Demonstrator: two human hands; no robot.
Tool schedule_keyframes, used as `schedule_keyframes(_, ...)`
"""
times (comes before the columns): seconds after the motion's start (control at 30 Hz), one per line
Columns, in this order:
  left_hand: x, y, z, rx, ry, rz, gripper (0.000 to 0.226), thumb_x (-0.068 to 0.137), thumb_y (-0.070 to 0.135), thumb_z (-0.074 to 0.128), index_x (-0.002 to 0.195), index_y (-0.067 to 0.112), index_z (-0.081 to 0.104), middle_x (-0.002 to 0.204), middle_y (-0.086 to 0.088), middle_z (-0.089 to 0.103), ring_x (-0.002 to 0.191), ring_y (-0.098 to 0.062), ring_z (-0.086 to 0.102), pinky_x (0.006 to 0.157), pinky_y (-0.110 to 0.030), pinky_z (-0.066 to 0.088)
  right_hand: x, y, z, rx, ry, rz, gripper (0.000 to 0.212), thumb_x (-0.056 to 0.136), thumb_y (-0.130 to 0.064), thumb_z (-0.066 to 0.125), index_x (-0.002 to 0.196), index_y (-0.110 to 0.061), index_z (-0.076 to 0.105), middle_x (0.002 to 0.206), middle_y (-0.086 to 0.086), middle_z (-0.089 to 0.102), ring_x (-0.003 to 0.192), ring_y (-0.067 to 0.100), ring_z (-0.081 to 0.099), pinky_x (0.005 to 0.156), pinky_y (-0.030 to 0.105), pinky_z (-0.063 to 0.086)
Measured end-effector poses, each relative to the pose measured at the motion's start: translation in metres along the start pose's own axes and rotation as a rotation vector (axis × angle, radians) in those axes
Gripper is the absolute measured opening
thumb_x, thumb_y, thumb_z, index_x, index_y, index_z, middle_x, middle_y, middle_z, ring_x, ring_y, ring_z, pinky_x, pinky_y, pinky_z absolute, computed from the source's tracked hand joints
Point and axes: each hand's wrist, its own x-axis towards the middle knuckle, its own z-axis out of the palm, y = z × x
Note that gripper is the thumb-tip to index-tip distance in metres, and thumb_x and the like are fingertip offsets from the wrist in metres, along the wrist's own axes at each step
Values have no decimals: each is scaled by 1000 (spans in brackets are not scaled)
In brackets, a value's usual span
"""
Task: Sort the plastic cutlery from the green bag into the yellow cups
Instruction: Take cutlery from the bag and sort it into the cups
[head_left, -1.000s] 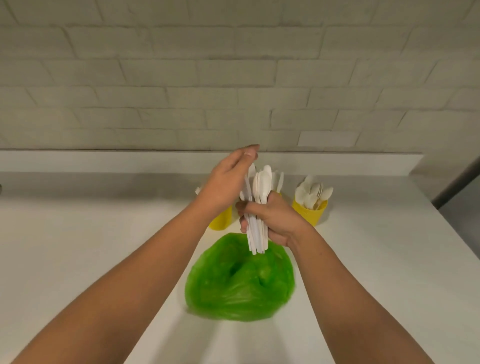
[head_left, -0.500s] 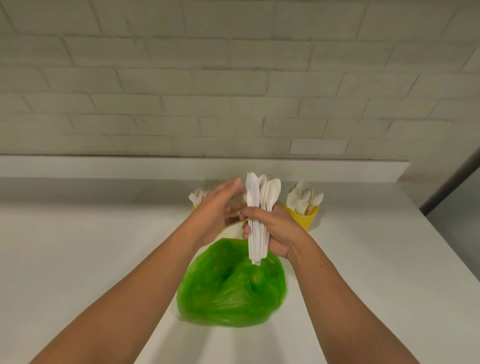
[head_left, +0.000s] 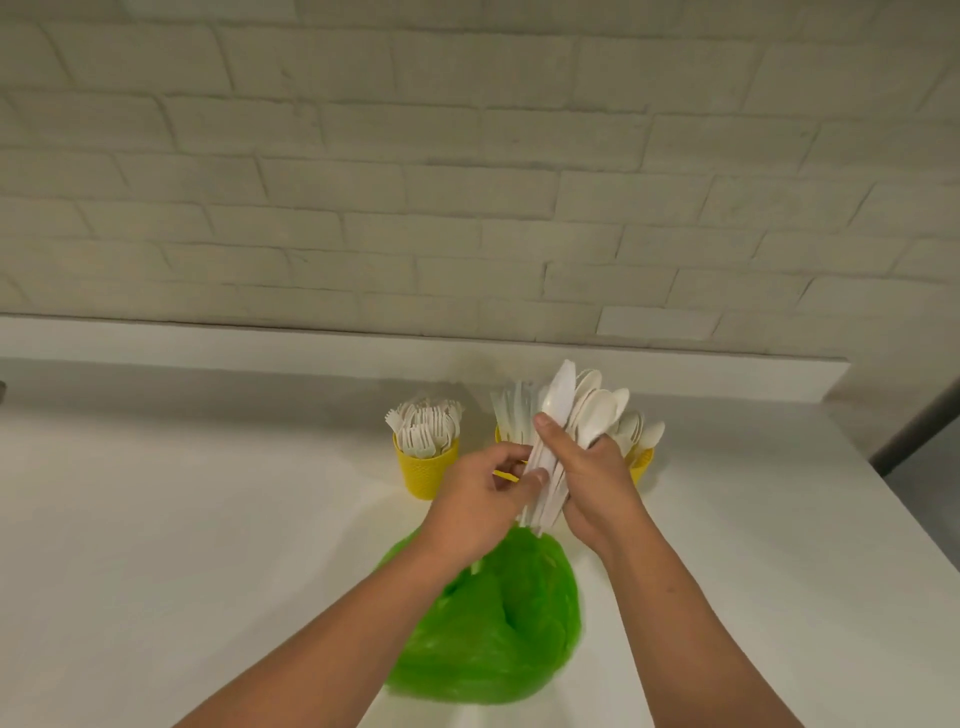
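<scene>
Gripping a bundle of white plastic spoons and knives (head_left: 566, 431) upright, right hand (head_left: 597, 483) is curling its fingers round the handles, just above the green bag (head_left: 493, 639). Left hand (head_left: 478, 499) is pinching one handle low in the bundle. Fork cup (head_left: 426, 470), knife cup (head_left: 500, 439) and spoon cup (head_left: 642, 462) are standing in a row just behind. White counter (head_left: 208, 545) is stretching wide on both sides, ending at the back ledge (head_left: 260, 343).
</scene>
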Motion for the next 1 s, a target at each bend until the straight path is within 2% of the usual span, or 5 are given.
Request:
schedule_keyframes(0.27,16,5,3,-41,-85,0,31,76,50,81,97,27,79,92,-14,73,77,-44,73,71,-60,60,1,-11,-12,61,-92,109,35,94,-21,69,122,-1,65,115,33,70,105,48,70,89,60,58)
schedule_keyframes(0.47,27,8,-1,-108,-148,-70,9,94,23,74,96,15,79,84,-18,72,71,-24,69,68,-36,63,8,-7,-19,148,-64,103,39,94,-13,69,130,1,62,124,33,67,114,50,66,98,67,51)
schedule_keyframes(0.63,32,-1,2,-76,-178,-78,11,99,18,67,100,12,76,76,-9,68,62,-13,65,67,-36,63,15,3,-19,126,47,57,28,93,-2,69,120,5,67,118,33,69,108,48,69,89,61,58)
schedule_keyframes(0.8,39,-8,3,-80,-234,-90,16,100,24,63,104,12,73,102,-30,67,92,-46,69,80,-49,64,20,2,-22,53,62,45,31,91,-2,72,119,7,67,118,34,68,106,47,70,84,55,61)
schedule_keyframes(1.0,47,-3,7,-139,-284,-157,19,104,17,56,109,13,74,104,-21,71,86,-30,74,83,-49,63,22,-7,-26,-25,82,-4,24,92,-2,71,116,1,70,110,26,74,101,41,74,84,53,61)
